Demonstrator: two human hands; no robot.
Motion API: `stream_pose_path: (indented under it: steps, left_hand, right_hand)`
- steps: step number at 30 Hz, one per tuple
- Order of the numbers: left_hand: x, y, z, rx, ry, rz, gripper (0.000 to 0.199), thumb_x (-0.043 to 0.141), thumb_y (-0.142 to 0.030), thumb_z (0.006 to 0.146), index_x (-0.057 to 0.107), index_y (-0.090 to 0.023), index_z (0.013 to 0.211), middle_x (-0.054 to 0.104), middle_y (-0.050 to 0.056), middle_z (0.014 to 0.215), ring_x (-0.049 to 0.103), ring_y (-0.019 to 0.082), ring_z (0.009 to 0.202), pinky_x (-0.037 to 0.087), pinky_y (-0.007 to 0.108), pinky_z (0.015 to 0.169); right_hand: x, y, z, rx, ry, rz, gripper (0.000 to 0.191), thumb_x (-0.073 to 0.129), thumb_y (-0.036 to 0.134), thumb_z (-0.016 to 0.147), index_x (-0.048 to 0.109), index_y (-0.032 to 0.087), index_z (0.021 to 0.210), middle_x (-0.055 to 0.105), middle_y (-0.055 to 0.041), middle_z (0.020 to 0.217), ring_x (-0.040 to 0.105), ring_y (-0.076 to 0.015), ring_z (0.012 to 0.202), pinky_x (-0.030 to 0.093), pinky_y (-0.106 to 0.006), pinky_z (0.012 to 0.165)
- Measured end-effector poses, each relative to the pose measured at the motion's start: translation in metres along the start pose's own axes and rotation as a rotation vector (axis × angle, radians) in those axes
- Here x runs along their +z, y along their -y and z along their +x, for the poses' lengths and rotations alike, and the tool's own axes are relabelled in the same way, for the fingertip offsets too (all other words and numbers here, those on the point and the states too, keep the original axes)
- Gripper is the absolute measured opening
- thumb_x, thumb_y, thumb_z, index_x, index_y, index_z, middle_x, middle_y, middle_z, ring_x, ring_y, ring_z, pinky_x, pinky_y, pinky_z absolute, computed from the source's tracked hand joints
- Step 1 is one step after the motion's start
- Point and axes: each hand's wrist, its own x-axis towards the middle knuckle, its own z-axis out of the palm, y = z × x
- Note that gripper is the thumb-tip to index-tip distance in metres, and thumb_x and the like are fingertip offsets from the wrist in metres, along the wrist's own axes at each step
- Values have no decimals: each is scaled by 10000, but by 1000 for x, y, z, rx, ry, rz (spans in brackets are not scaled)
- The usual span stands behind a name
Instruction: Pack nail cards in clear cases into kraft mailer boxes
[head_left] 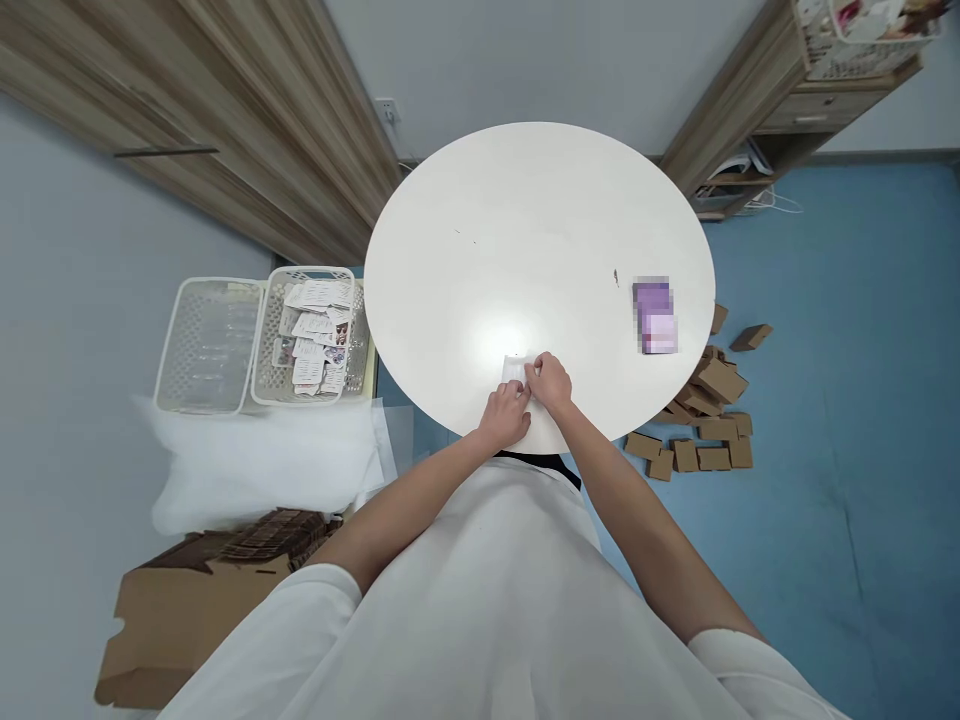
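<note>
A small white packet (pixel 514 368) lies at the near edge of the round white table (pixel 525 220), in front of my body; its exact kind is too small to make out. My left hand (pixel 505 413) rests at its lower edge, with bent fingers pressed on it. On its right side my right hand (pixel 552 381) pinches the packet between thumb and fingers. My two hands nearly touch each other, and the fingers hide part of the packet.
At right on the table sits a blurred purple and pink item (pixel 655 318). Left of the table stand a basket of labelled packets (pixel 311 335) and a clear-filled basket (pixel 206 345), with white wrapping sheets (pixel 262 465) and flat cardboard (pixel 187 620) nearer. Small cardboard boxes (pixel 712 385) lie on the floor.
</note>
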Motion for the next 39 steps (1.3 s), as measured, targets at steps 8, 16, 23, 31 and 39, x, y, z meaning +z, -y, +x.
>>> stream_pose_path:
  steps: [8,16,23,31,39]
  left_hand:
    - [-12,7,13,-107,-36,-75,342,388,-290,828,506,-278,1148,475,71,1066,420,250,1030,336,404,878]
    - [-3,-1,17,-145,-173,-41,297,478,-206,772,540,-248,1059,269,46,1364,138,280,1295,184,477,1027]
    - [-3,-1,13,-154,-181,-190,372,569,-206,703,532,-217,1073,254,88,1367,213,290,1282,281,453,999]
    - [-2,5,-18,-205,-154,-229,656,633,-199,632,391,-218,1241,347,96,1342,301,257,1246,295,441,1000]
    - [-13,14,-16,-230,-211,-377,241,495,-291,776,558,-229,1000,592,52,1028,539,209,958,433,368,832]
  right_hand:
    - [-13,-10,17,-65,211,57,169,409,253,759,471,230,915,549,-9,760,510,-158,639,391,-278,540]
    - [-26,-37,-13,-643,96,-111,440,478,146,738,428,214,1171,318,-117,1340,291,-306,1225,328,-474,930]
    - [-18,-39,-4,-802,262,-194,582,646,166,636,392,197,1159,279,-142,1370,314,-307,1222,345,-478,928]
    - [-28,-38,-5,-818,411,-132,491,620,244,651,481,161,1114,516,-127,1145,468,-270,1035,404,-401,838]
    - [-22,-43,-11,-676,470,173,431,574,235,692,476,188,1110,522,-88,1093,509,-207,959,420,-344,803]
